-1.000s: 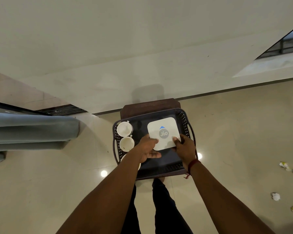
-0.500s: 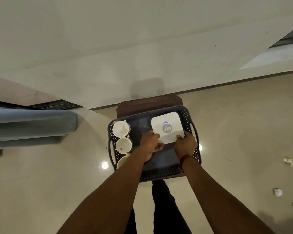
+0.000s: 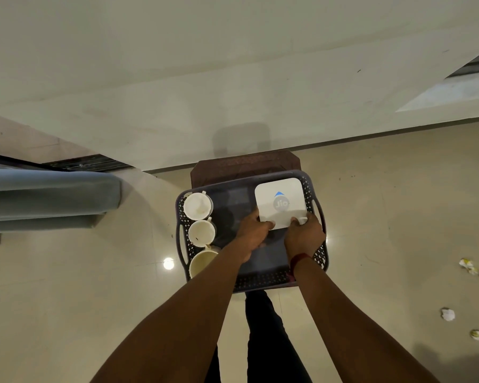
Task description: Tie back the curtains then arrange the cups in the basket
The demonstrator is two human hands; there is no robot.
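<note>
Both hands are on the white Jio box (image 3: 281, 201): my left hand (image 3: 253, 230) pinches its near left corner and my right hand (image 3: 304, 234) pinches the near right corner, fingertips curled over the top edge. Whether my thumbs are underneath I cannot tell. I hold it by the near edge so that I can steer it flat into the far right corner of the basket (image 3: 263, 283), where it lies close against the rim and out of the cups' way.

Three cups already stand upright in a column down the left side of the basket, close beside one another: the far cup (image 3: 197, 205), the middle cup (image 3: 201, 233) and the near cup (image 3: 202, 264), which my left forearm partly covers. I judge that keeping the box to the right leaves the dark middle of the basket free for arranging them.

Under the basket is a small brown desk (image 3: 246, 167), showing only at its far edge, set against the wall. A red thread (image 3: 299, 259) circles my right wrist. To the left the grey-blue curtain (image 3: 47, 194) hangs gathered in a bundle; I cannot see a tie from here. Crumpled paper scraps (image 3: 448, 314) lie on the floor well off to the right.
</note>
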